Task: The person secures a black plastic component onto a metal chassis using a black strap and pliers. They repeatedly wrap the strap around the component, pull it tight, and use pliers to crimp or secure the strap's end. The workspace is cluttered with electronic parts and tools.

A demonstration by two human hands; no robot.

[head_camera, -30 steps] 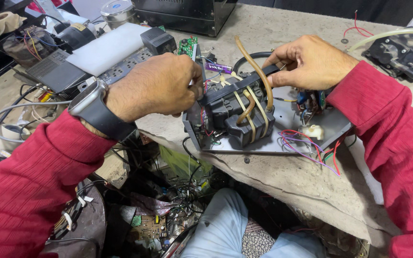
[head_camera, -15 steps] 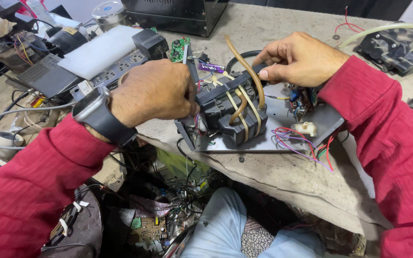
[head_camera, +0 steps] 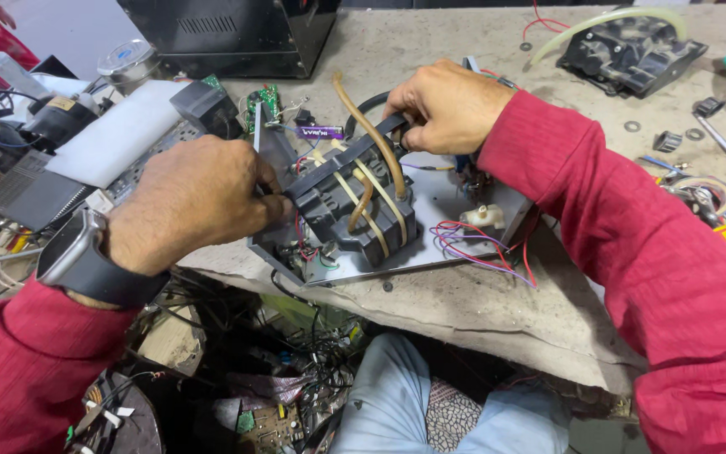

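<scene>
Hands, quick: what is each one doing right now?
Left hand: closed, gripping the near end of the black block.
Right hand: closed on the block's far end.

free: bench (head_camera: 464,50) behind | blocked: black case (head_camera: 228,34), loose wires (head_camera: 481,244)

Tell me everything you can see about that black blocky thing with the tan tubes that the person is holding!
The black block looks like hard dark plastic, chunky and ridged. Tan rubbery tubes loop over its top, and one rises up and curves back. It sits tilted on a grey metal plate at the worktable's front edge, with red, blue and purple wires beside it. The left hand grips its near-left end; the right hand holds its far end.
</scene>
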